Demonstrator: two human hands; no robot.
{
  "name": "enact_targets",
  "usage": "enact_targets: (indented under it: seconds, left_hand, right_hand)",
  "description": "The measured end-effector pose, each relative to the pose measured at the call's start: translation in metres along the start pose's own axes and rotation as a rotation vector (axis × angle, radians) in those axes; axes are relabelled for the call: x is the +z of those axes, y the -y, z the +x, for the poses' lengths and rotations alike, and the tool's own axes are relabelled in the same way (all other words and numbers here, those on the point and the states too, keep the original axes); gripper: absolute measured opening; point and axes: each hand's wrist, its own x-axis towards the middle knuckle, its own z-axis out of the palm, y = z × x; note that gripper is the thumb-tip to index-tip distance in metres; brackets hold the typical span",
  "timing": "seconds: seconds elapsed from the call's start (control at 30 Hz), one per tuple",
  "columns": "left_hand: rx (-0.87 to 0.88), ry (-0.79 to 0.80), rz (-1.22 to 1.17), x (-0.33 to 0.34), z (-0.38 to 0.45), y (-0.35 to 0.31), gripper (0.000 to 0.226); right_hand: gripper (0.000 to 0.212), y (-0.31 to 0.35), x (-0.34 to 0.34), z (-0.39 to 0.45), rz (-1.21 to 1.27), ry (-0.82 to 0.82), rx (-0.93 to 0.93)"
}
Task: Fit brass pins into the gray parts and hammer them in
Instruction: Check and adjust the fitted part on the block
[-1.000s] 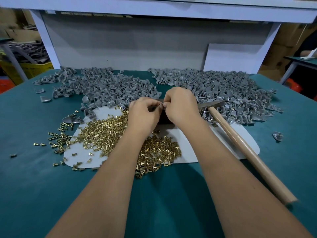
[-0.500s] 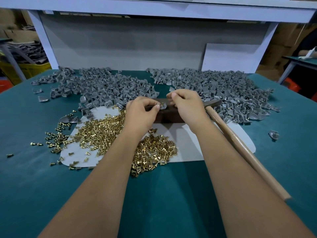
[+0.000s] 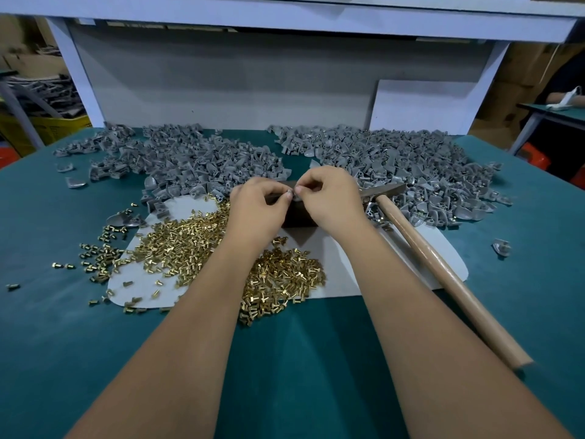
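Observation:
My left hand (image 3: 258, 205) and my right hand (image 3: 329, 198) meet fingertip to fingertip over a dark block (image 3: 299, 217) on a white mat (image 3: 348, 258). Together they pinch a small gray part (image 3: 294, 194); whether a pin is in it I cannot tell. Loose brass pins (image 3: 190, 239) lie heaped on the mat under my left forearm, and more brass pins (image 3: 285, 277) lie between my arms. Gray parts are piled at the back left (image 3: 196, 156) and back right (image 3: 411, 166). A hammer (image 3: 421, 248) with a wooden handle lies to the right of my right hand.
The teal table (image 3: 300, 375) ends at a white back panel (image 3: 253, 90). Stray pins (image 3: 95, 258) and single gray parts (image 3: 501, 247) lie scattered left and right. A yellow crate (image 3: 47, 128) stands off the table's left side; another table (image 3: 554, 112) is at far right.
My hands drew apart half a second ago, then came back together on the gray part above the block. The hammer has not moved.

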Motion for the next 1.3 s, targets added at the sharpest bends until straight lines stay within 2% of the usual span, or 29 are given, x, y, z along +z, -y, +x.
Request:
enact_targets:
  seconds: [0.23,0.37,0.63,0.93,1.13,1.3]
  left_hand:
    - [-0.005,-0.015,-0.022,0.002,-0.001,0.001,0.014]
    - [-0.013,-0.021,-0.024,0.003,-0.001,0.001,0.013]
    - [-0.04,-0.025,-0.044,0.002,0.001,0.0,0.013]
    - [-0.019,0.015,0.018,0.0,0.002,0.001,0.015]
    - [-0.05,0.011,-0.031,-0.002,0.0,0.0,0.016]
    - [-0.067,0.015,-0.067,-0.003,0.0,0.0,0.017]
  right_hand:
    - [0.021,0.008,0.008,0.002,-0.155,-0.029,0.032]
    - [0.019,0.008,0.012,-0.001,-0.22,-0.069,-0.011]
    - [0.018,0.009,0.011,0.0,-0.265,-0.063,-0.009]
    - [0.012,-0.005,0.013,-0.004,-0.139,-0.069,-0.115]
    - [0.021,-0.006,0.001,-0.002,0.198,-0.124,0.079]
    - [0.022,-0.006,-0.001,-0.002,0.241,-0.096,0.099]
